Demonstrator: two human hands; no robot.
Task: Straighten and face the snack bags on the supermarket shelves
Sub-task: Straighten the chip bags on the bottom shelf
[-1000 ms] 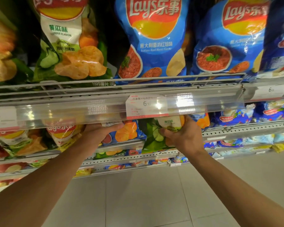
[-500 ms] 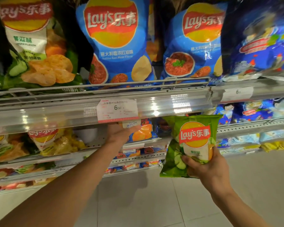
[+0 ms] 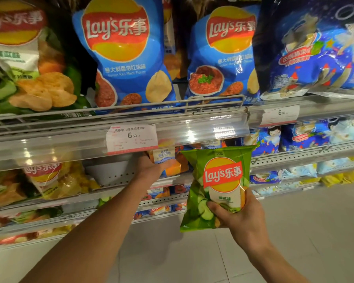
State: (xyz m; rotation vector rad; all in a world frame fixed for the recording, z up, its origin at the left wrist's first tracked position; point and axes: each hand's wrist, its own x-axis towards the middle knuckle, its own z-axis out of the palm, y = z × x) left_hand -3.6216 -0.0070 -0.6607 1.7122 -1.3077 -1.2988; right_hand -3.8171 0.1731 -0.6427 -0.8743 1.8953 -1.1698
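Your right fingers (image 3: pixel 215 208) curl round the lower part of a green bag (image 3: pixel 217 184), holding it upright and face-out, clear of the shelves. Your left hand (image 3: pixel 151 170) reaches under the price rail (image 3: pixel 70 144), its fingers gripping a blue bag (image 3: pixel 168 160) on the shelf just beside the green one. Above both hands, past a price tag (image 3: pixel 131 137), two big blue bags (image 3: pixel 123 58) stand facing forward, with a big green bag (image 3: pixel 29 64) further left.
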